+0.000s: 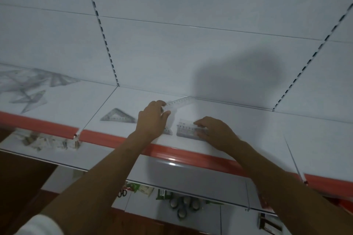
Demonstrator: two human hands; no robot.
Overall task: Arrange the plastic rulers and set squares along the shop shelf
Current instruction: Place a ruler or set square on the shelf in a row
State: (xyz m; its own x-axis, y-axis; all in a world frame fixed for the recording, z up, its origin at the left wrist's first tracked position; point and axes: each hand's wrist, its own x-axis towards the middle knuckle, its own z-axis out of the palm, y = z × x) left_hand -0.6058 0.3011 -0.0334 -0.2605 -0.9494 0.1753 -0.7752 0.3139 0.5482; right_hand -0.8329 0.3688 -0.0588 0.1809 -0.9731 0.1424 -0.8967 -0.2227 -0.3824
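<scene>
My left hand (152, 119) pinches one end of a clear plastic ruler (179, 103), which slants up to the right above the white shelf (257, 126). My right hand (215, 132) rests with straight fingers on a small stack of clear rulers (186, 129) lying flat near the shelf's front. A clear set square (118, 115) lies flat left of my left hand. The corner of another set square (168, 131) shows under my left wrist. Far left on the shelf lies a loose pile of set squares (28, 86).
An orange price strip (114, 139) runs along the shelf's front edge. White back panels with slotted uprights (107, 44) rise behind. Lower shelves hold scissors (122, 193), tape rolls (181, 206) and small packets (45, 142).
</scene>
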